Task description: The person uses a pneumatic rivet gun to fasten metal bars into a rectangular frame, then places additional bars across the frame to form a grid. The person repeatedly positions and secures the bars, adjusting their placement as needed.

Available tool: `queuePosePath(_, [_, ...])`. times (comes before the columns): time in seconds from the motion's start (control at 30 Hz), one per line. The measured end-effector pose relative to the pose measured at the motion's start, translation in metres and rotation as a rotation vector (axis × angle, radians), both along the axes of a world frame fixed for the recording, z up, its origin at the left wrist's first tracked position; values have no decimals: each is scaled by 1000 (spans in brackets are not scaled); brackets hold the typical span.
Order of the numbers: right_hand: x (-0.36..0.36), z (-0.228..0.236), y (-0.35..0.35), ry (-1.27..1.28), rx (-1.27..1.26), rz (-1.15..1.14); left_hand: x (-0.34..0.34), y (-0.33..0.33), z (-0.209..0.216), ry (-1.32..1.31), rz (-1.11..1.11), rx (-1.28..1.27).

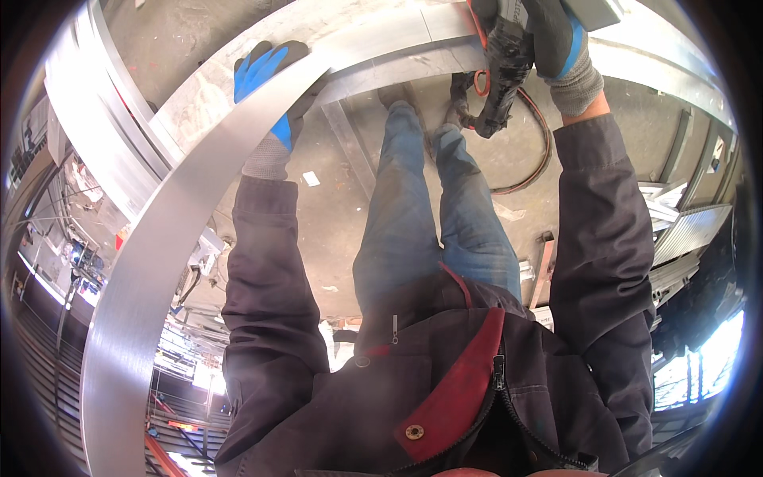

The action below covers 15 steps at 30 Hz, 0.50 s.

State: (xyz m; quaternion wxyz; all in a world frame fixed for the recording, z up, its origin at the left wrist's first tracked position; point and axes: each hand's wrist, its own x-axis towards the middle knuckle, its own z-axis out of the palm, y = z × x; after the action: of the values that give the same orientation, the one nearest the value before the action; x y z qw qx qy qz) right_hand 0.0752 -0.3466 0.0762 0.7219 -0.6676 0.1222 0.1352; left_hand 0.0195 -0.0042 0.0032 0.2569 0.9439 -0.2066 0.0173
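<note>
My left hand [262, 75], in a blue and dark work glove with a grey cuff, is at the long flat silver metal bar [139, 310]. The bar crosses in front of the palm; fingers show beyond its far edge and the thumb side on its near edge, so the grip itself is partly hidden. At the upper right my right hand [552, 48], gloved alike, is closed on a hand tool [509, 60] wrapped in black tape. An orange cord [482, 83] runs by the tool. Beneath it lies a pale metal profile [381, 36] on the work surface.
More long silver profiles [103, 119] lie at the left. A dark red hose [548, 147] curves over the concrete floor [334, 230] beside my feet. Metal pieces [691, 238] are stacked at the right, and a grey box-like part [596, 12] is by my right hand.
</note>
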Motion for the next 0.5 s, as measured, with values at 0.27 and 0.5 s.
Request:
queuePosePath(0.27, [2, -14, -2, -70, -2, 24, -4, -3, 5, 45, 44, -111])
queuePosePath(0.5, [1, 4, 1, -39, -72, 5, 1, -11, 17, 57, 26, -60])
